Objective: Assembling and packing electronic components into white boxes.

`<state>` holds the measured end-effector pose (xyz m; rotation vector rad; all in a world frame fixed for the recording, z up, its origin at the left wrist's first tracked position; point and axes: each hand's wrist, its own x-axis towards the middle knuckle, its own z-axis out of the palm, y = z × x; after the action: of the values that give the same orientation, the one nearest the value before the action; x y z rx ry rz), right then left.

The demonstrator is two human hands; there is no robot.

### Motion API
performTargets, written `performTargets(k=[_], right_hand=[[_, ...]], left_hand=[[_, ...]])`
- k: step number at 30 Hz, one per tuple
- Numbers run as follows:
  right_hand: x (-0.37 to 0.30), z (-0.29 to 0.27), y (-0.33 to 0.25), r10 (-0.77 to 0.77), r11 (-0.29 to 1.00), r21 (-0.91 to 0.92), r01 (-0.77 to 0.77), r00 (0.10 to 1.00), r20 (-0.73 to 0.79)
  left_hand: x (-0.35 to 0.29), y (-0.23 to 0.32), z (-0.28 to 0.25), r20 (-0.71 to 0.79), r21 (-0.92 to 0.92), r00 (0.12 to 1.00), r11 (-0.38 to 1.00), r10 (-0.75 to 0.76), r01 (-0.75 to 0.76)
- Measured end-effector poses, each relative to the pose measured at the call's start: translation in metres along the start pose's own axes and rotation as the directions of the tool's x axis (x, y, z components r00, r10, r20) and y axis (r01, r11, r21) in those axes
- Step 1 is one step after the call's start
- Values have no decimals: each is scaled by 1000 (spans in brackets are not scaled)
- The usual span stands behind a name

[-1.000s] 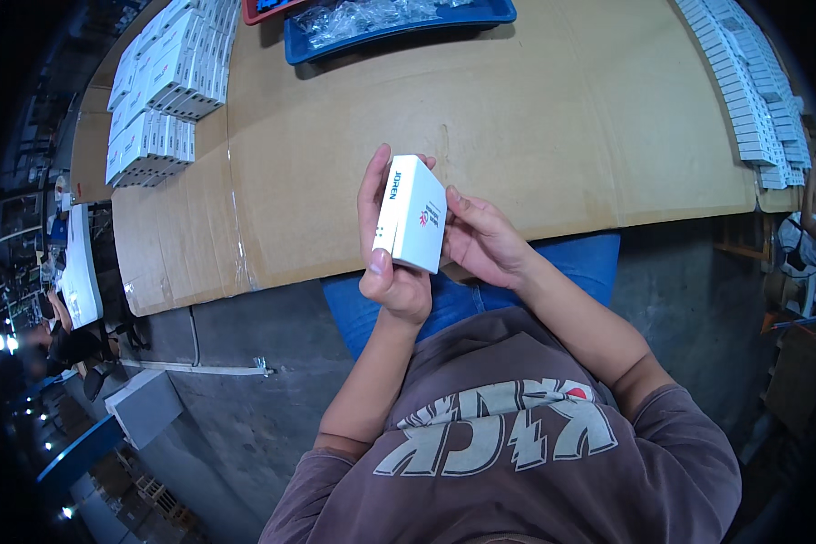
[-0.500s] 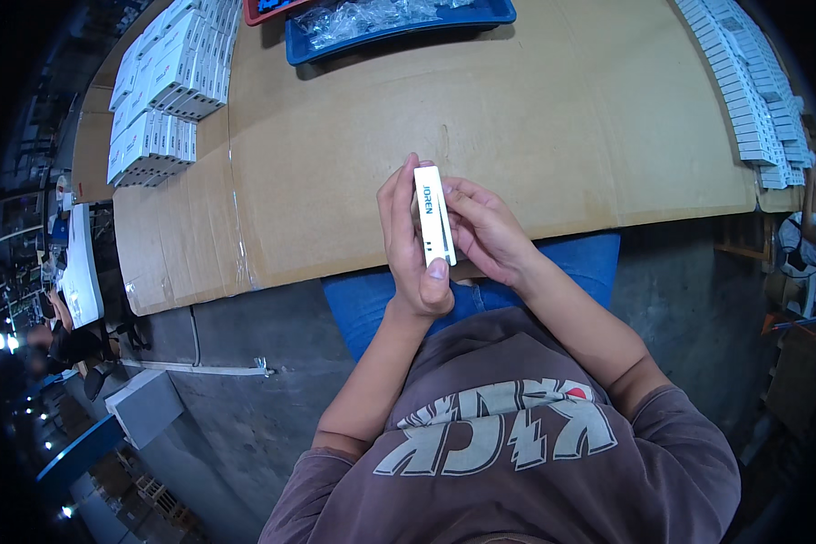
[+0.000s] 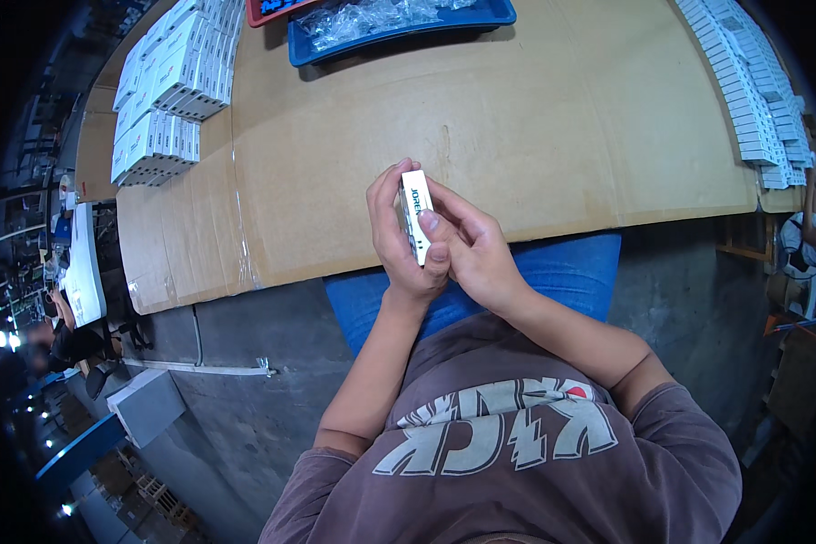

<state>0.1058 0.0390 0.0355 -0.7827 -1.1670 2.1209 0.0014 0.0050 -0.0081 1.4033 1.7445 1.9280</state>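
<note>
A small white box [image 3: 414,190] with dark print is held upright between my two hands, close to the table's near edge. My left hand [image 3: 395,231] wraps its left side, fingers along the far end and thumb at the near end. From the right, my right hand [image 3: 480,249] closes round it, with the thumb pressed on the printed narrow face. Most of the box's right side is hidden behind the right hand.
Stacks of white boxes [image 3: 168,82] stand at the far left of the cardboard-covered table [image 3: 354,136]. More white boxes [image 3: 743,100] line the right edge. A blue tray [image 3: 403,34] of clear plastic wrappers sits at the back beside a red tray [image 3: 261,16].
The box has shifted slightly left. My right hand has come round its right side and laid the thumb on the printed face; the gap along that side no longer shows.
</note>
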Motion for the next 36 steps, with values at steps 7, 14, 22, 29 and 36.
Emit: performTargets(k=[7,14,22,29,36], right_hand=[[-6,1,6,-101,986,-134,104,994,29],[-9,-2,2,-172,923,-335,188,982,76],[0,-3,0,-196,927,-314,204,979,57],[5,-31,-11,-42,986,-158,59,993,108],[7,-50,-13,-274,569,-740,359,931,242]], left_hand=[[-6,-2,-5,40,-19,999,999,-35,35],[-8,3,-2,2,-61,999,997,-38,38],[-6,3,-1,-10,-93,993,989,-120,119],[-3,-4,-5,186,-29,965,981,-185,194],[10,19,-7,192,-341,815,742,-547,578]])
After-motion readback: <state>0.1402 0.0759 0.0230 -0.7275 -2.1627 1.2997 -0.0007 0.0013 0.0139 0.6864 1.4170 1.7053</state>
